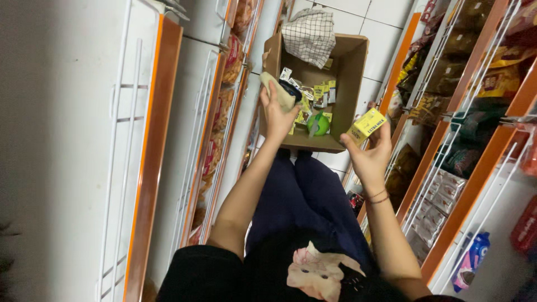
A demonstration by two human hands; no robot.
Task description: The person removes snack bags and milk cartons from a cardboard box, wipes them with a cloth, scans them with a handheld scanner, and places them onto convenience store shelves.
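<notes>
gripping a pale cloth (278,92), left hand (276,114); right hand (369,156) pinches yellow carton (366,126).

The checked cloth (309,34) hides the cardboard box's (351,78) far corner; small packets (320,95) inside are blurred.

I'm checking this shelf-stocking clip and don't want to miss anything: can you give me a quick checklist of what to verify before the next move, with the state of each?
1. Right hand has a firm hold on the small yellow box: ok, fingers pinch its lower end.
2. Left hand holds the pale cloth: ok, gripped above the carton.
3. Cardboard carton is open and reachable: ok, flaps up, right in front of the knees.
4. More small boxes remain inside the carton: ok, several visible.
5. Checked cloth on the carton's far edge is stable: cannot tell.
6. Free slot on the right-hand shelf: cannot tell, packets fill the visible rows.
</notes>
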